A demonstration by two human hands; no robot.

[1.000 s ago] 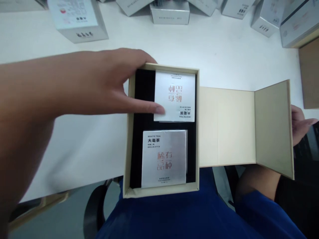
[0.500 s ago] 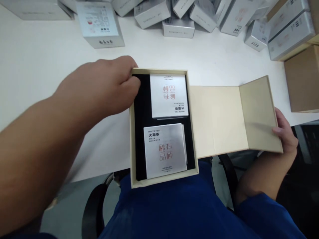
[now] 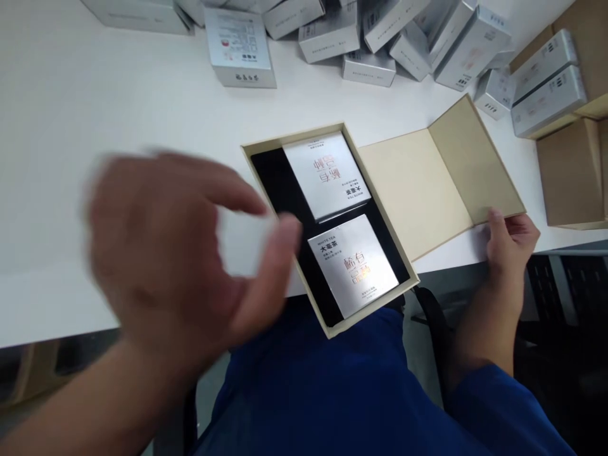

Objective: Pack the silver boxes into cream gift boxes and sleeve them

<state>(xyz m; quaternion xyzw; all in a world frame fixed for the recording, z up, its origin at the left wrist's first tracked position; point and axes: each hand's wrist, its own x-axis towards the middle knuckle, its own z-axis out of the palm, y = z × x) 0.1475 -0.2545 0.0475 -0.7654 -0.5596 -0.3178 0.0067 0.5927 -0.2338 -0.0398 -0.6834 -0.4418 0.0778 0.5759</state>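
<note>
An open cream gift box (image 3: 382,212) is tilted at the table's front edge, over my lap. On its black lining (image 3: 280,174) lie two silver square tea boxes, the upper one (image 3: 327,180) and the lower one (image 3: 354,269), both printed with red characters. My left hand (image 3: 166,253), smeared by motion, hovers left of the gift box; thumb and forefinger are apart with nothing between them. Out to the right spreads the gift box's hinged lid (image 3: 408,183), its end flap (image 3: 475,161) folded up. My right hand (image 3: 513,237) pinches the flap's lower corner.
Several silver boxes (image 3: 330,38) are heaped along the back of the white table (image 3: 57,190). One silver box (image 3: 242,54) stands apart at the back left. To the right are brown cartons (image 3: 567,177), with silver boxes (image 3: 548,101) in one. A chair armrest (image 3: 434,323) is below.
My left hand has let go of the gift box's upper left edge and moved down and left. The gift box has turned anticlockwise. My right hand still holds the flap.
</note>
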